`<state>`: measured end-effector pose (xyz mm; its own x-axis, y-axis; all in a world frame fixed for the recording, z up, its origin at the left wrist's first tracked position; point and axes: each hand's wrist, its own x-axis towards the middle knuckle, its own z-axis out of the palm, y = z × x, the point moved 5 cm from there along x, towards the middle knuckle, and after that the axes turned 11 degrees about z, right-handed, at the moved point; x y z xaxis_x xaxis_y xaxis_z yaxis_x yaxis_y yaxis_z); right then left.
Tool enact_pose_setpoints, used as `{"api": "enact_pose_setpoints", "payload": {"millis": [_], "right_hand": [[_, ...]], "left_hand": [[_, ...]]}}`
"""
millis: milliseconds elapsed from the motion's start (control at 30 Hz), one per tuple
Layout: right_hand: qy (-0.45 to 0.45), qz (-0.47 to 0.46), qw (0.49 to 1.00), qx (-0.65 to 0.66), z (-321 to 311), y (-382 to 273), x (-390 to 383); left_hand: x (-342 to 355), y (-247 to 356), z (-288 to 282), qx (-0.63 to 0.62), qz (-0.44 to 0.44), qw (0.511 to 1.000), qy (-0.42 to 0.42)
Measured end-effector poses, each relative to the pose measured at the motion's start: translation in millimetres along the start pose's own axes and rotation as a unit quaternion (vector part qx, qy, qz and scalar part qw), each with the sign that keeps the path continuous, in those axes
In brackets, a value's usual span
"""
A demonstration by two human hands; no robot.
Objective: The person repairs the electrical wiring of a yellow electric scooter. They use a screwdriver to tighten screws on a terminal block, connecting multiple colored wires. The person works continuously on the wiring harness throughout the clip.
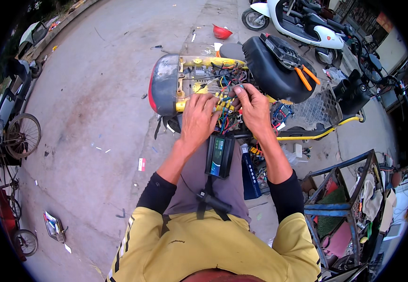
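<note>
My left hand [198, 117] and right hand [253, 109] meet mid-frame in the wiring [223, 105]. The raised seat [272, 70] lies right of it. The pliers [303, 76] rest on that seat.

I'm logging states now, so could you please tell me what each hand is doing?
Left hand: fingers curled into the wire bundle; grip cannot be told.
Right hand: pinching wires.

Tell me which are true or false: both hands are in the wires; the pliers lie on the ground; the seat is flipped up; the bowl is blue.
1. Both hands, left hand and right hand, are in the wires. True.
2. The pliers lie on the ground. False: they rest on the seat.
3. The seat is flipped up. True.
4. The bowl is blue. False: it is red.
</note>
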<state>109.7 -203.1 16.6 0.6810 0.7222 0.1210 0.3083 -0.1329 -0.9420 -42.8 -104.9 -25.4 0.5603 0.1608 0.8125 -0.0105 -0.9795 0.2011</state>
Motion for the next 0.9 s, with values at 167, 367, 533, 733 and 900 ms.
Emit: {"api": "enact_pose_setpoints", "payload": {"millis": [167,367,533,733,900], "right_hand": [[0.004,-0.007,1.000,0.016,9,1,5],[-0.019,0.000,0.994,-0.104,13,-6,6],[-0.100,-0.260,0.917,-0.284,15,-43,-5],[-0.076,-0.203,0.967,-0.135,14,-16,-5],[-0.084,0.010,0.971,0.224,13,28,13]], "left_hand": [[14,-22,12,-0.028,-0.006,0.998,-0.049],[5,-32,26,-0.082,-0.029,0.995,-0.054],[1,-35,28,-0.093,-0.039,0.993,-0.055],[0,-36,30,-0.097,-0.033,0.994,-0.048],[3,-35,25,-0.112,-0.034,0.991,-0.057]]}}
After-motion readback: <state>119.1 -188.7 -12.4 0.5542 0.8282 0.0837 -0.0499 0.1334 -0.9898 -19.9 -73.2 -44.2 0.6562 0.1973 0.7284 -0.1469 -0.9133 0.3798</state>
